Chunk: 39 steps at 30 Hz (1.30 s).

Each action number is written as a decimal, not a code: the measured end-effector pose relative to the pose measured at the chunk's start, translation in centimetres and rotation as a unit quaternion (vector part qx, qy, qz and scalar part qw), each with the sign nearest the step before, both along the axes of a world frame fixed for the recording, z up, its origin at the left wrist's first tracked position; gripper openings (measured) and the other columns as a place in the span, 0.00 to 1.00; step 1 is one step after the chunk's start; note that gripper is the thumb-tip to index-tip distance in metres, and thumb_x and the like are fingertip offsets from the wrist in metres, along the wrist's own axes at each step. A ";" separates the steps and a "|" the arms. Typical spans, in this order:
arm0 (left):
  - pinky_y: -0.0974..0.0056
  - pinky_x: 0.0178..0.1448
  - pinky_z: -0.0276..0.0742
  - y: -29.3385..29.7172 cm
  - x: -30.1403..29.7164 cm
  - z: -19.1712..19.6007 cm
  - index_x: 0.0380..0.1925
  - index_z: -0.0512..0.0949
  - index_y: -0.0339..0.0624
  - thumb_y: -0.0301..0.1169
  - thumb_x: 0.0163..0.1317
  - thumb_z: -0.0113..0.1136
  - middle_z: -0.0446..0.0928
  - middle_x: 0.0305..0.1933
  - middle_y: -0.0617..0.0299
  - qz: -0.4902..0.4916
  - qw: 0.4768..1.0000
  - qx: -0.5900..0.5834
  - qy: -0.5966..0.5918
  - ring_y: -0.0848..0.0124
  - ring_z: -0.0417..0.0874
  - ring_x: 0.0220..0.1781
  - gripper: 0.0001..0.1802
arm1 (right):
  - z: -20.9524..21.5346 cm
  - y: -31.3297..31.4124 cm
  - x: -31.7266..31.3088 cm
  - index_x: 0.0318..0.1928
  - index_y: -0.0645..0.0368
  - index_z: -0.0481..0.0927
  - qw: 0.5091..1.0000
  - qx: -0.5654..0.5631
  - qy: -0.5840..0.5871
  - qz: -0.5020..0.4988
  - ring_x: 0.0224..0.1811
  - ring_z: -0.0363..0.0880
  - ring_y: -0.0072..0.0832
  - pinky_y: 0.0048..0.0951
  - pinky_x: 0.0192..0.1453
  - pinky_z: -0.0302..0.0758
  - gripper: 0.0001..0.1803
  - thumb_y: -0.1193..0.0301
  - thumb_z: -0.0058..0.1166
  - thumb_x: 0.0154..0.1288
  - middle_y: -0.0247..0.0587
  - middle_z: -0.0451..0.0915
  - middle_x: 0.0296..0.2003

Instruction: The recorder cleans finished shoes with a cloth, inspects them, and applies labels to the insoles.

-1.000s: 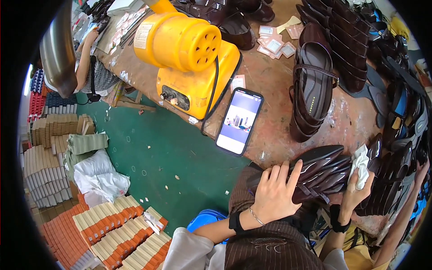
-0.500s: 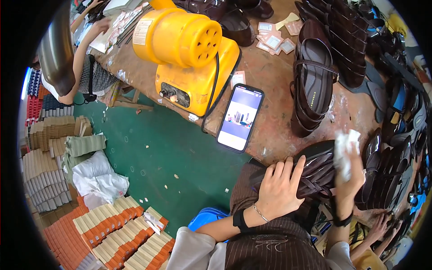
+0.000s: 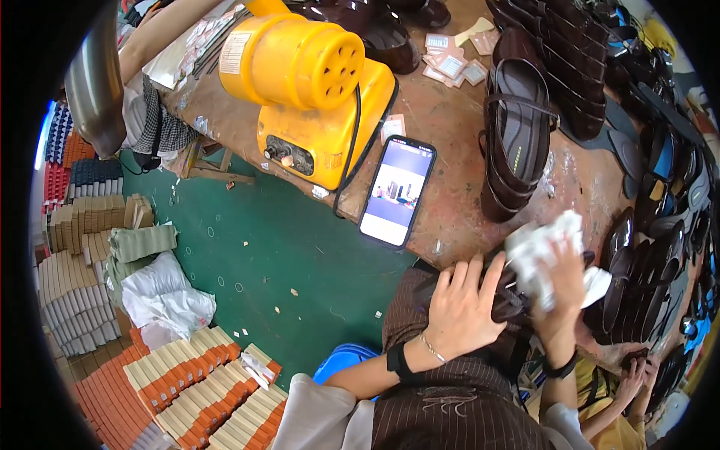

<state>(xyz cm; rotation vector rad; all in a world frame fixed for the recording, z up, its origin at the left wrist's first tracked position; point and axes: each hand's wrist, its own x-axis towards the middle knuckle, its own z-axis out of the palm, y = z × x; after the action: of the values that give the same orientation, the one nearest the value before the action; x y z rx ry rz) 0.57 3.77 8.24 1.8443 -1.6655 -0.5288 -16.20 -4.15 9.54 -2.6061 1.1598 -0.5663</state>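
My left hand point(image 3: 465, 306) lies over a dark brown strappy shoe point(image 3: 511, 304) at my lap, by the table's near edge, its fingers bent around the upper. A white cloth point(image 3: 531, 259) is gripped in my right hand point(image 3: 562, 289), which is blurred by motion. The cloth covers much of the held shoe, so the toe is hidden. Beyond it, on the table, a similar glossy brown shoe point(image 3: 517, 139) with a strap and grey insole stands upright.
A yellow machine point(image 3: 322, 135) and a lit phone point(image 3: 396, 191) are on the worn table point(image 3: 450, 217). Small printed cards point(image 3: 448, 64) lie farther back. Rows of brown shoes point(image 3: 645, 277) line the right side, where another person's hands point(image 3: 637, 375) show. Stacked boxes point(image 3: 180, 375) stand on the green floor.
My right hand has swept the white cloth leftward across the shoe, toward my left hand. My left hand has stayed nearly still. At the upper left, another person's arm has moved.
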 end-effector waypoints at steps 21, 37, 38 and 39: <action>0.55 0.48 0.66 0.2 -0.2 0.0 0.63 0.66 0.42 0.41 0.32 0.75 0.72 0.44 0.55 0.026 0.999 0.031 -0.006 0.57 0.72 0.45 0.52 | -4.1 -3.5 -10.4 0.48 0.69 0.78 0.929 0.080 -0.092 -0.348 0.35 0.78 0.27 0.28 0.42 0.74 0.15 0.69 0.48 0.72 0.46 0.81 0.33; 0.54 0.58 0.73 1.7 0.3 -1.3 0.60 0.67 0.34 0.35 0.27 0.79 0.74 0.52 0.49 0.055 0.987 -0.067 0.135 0.54 0.78 0.52 0.53 | -0.2 -2.4 -9.8 0.58 0.71 0.73 0.768 0.137 -0.505 -0.370 0.48 0.80 0.32 0.29 0.55 0.73 0.23 0.63 0.46 0.75 0.45 0.82 0.47; 0.56 0.61 0.72 1.8 -0.1 -1.2 0.61 0.65 0.33 0.33 0.29 0.80 0.74 0.54 0.49 0.063 0.979 -0.072 0.181 0.56 0.77 0.55 0.54 | -1.8 -2.1 -10.5 0.60 0.71 0.71 0.808 0.145 -0.415 -0.393 0.51 0.79 0.34 0.30 0.57 0.72 0.24 0.63 0.47 0.74 0.45 0.80 0.50; 0.58 0.65 0.68 1.8 -0.4 -1.2 0.64 0.60 0.30 0.32 0.33 0.80 0.72 0.58 0.49 0.049 0.974 -0.057 0.216 0.60 0.74 0.60 0.56 | -0.2 -1.7 -6.8 0.62 0.71 0.68 0.837 0.050 -0.403 -0.367 0.53 0.77 0.35 0.32 0.58 0.71 0.24 0.65 0.46 0.74 0.46 0.78 0.53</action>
<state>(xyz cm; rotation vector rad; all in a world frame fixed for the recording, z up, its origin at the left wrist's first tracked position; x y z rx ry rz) 0.13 5.60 7.01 1.5807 -1.2806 -0.7161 -23.03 -5.86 9.38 -1.4189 1.7090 -1.4945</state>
